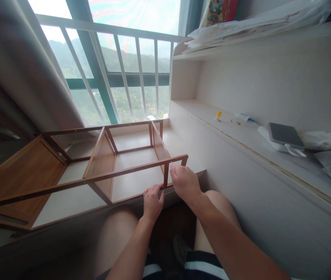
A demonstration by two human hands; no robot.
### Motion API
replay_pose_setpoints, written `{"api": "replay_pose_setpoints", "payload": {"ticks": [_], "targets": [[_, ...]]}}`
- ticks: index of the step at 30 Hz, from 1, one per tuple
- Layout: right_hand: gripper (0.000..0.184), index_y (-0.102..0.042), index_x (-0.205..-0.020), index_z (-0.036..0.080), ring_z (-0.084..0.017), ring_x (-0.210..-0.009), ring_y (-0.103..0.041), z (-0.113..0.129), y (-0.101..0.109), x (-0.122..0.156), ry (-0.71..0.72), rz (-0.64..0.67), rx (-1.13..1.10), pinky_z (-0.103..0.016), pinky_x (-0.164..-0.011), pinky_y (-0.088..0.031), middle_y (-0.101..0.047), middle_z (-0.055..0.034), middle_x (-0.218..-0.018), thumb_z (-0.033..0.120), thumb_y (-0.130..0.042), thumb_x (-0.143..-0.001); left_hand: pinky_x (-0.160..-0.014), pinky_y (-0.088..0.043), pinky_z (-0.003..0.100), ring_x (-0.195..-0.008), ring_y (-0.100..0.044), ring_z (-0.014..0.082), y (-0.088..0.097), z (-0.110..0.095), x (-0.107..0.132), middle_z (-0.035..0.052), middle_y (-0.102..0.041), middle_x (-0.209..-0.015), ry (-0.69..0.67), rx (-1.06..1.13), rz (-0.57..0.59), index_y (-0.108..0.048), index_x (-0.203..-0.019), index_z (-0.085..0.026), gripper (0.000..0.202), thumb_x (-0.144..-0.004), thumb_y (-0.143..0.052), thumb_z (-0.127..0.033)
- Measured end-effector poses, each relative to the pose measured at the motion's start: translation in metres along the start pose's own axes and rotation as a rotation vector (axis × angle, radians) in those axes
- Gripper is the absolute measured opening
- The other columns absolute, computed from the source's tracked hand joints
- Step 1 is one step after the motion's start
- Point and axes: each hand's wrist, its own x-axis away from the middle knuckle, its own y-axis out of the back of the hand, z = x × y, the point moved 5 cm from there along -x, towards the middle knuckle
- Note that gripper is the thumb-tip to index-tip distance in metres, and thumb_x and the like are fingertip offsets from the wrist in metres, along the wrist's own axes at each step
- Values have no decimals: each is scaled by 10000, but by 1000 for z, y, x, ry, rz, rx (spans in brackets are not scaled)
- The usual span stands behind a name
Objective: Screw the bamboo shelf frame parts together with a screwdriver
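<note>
A brown wooden shelf frame (130,168) with slim rails and several panels lies on its side before me, stretching to the left. My left hand (153,200) is at its lower near rail, fingers closed over the rail beside a short upright post. Close to the top rail's right end, my right hand (185,182) is closed in a pinch. A thin pale tip shows above its fingers, against the post. What it holds is mostly hidden, and I cannot tell its kind.
At right, a white ledge (200,107) carries a yellow-capped item (218,114), small loose bits, a dark phone-like device (286,134) and plastic packaging (323,139). A white railing (138,54) guards the window behind. A grey curtain (28,66) hangs left.
</note>
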Motion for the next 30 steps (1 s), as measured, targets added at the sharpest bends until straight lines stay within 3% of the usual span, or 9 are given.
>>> {"api": "replay_pose_setpoints", "payload": {"ticks": [6,14,16,22,26,30], "targets": [[475,-613,-697,175,-201,-657,-582,1,-4,0,-67,-10,-170,-294,-577,-303,-667,-116,-729,350,-275,-982,-973,-366,396,-1087,-596,210,0,-1,1,33,-675,-1137,2,-8,0,-594,-1167,-264,323,-874,-485,-182],[444,-395,-534,205,-121,-462,-404,-5,-30,-3,-143,12,-754,-253,-476,-271,-446,8,-470,361,-293,-938,-961,-367,391,-1081,-597,208,-1,1,1,18,-675,-1138,-5,-22,-18,-593,-1157,-280,326,-867,-490,-171],[443,-393,-537,206,-118,-452,-405,-4,-32,-3,-160,36,-798,-248,-470,-279,-446,11,-464,356,-283,-939,-964,-367,394,-1085,-596,210,-1,1,1,22,-673,-1143,-7,-23,-14,-594,-1161,-282,331,-867,-490,-170],[482,-602,-704,157,-178,-684,-598,1,-9,-4,-21,98,-255,-270,-626,-388,-660,-108,-724,327,-249,-986,-981,-365,395,-1094,-591,208,0,1,1,34,-671,-1149,-4,-18,-14,-594,-1172,-267,346,-862,-488,-155],[435,-647,-841,152,-230,-799,-655,6,-1,-6,150,195,72,-303,-696,-444,-689,-135,-828,266,-255,-990,-977,-363,394,-1088,-591,205,-1,2,2,33,-671,-1146,-12,-22,-19,-591,-1173,-262,342,-866,-484,-157],[366,-652,-879,150,-249,-813,-680,12,7,-7,253,236,225,-314,-690,-478,-697,-135,-855,228,-306,-970,-971,-362,398,-1086,-592,203,-3,3,2,21,-670,-1142,-18,-21,-24,-586,-1170,-270,341,-865,-486,-155]]}}
